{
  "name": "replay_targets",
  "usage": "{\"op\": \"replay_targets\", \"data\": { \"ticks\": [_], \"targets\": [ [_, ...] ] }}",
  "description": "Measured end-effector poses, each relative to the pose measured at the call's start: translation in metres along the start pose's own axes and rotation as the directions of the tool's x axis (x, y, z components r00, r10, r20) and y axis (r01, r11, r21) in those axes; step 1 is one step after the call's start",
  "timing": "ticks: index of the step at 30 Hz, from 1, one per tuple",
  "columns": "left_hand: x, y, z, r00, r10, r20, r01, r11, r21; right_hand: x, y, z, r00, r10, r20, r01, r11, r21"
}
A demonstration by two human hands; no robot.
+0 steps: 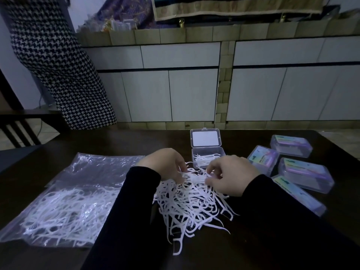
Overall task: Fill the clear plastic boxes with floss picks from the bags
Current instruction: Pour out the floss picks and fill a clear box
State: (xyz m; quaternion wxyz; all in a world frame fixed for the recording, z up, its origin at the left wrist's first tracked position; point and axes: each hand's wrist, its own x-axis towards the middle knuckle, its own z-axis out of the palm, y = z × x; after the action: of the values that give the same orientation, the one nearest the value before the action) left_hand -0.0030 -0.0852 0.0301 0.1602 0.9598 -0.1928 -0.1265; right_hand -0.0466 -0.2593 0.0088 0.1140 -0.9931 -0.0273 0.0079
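Both hands work at the far edge of a loose pile of floss picks (192,199) heaped on the dark surface (253,240) directly in front of the person. The left hand (165,164) arches over the pile with its fingers (180,168) curled downward into the picks; it appears to gather or steady a small bundle, though exactly which picks it holds cannot be told. The right hand (229,174) faces it, thumb and forefinger drawn together and pinching picks at the pile's top edge. This two-handed arrangement probably serves to align a batch before transfer.

The open clear box (208,155) stands just beyond the hands, lid hinged back and upright, base already holding some picks but not full. Its position close behind the pile keeps the transfer path short.

A clear plastic bag (64,203) lies flat to the left, still containing many picks; it serves as the reserve supply. Four closed, labelled boxes (303,172) sit grouped to the right, well apart from the pile, likely finished units set aside.

Judgement: the current box is partly filled; the next step calls for lifting the gathered picks into it.
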Motion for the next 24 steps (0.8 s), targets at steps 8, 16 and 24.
{"op": "replay_targets", "data": {
  "ticks": [8, 16, 24],
  "targets": [
    [0.002, -0.011, -0.008, 0.964, 0.046, -0.262, -0.072, 0.993, -0.092, 0.005, 0.018, -0.015, 0.998, 0.026, -0.063, -0.014, 0.981, 0.191],
    [0.007, 0.0, -0.005, 0.807, -0.056, -0.588, -0.069, 0.98, -0.188, 0.015, 0.036, -0.015, 0.963, 0.037, -0.269, 0.083, 0.903, 0.421],
    [0.016, 0.006, 0.006, 0.691, -0.134, -0.71, -0.062, 0.968, -0.243, 0.036, 0.029, -0.005, 0.883, -0.062, -0.464, -0.063, 0.967, -0.249]
  ]
}}
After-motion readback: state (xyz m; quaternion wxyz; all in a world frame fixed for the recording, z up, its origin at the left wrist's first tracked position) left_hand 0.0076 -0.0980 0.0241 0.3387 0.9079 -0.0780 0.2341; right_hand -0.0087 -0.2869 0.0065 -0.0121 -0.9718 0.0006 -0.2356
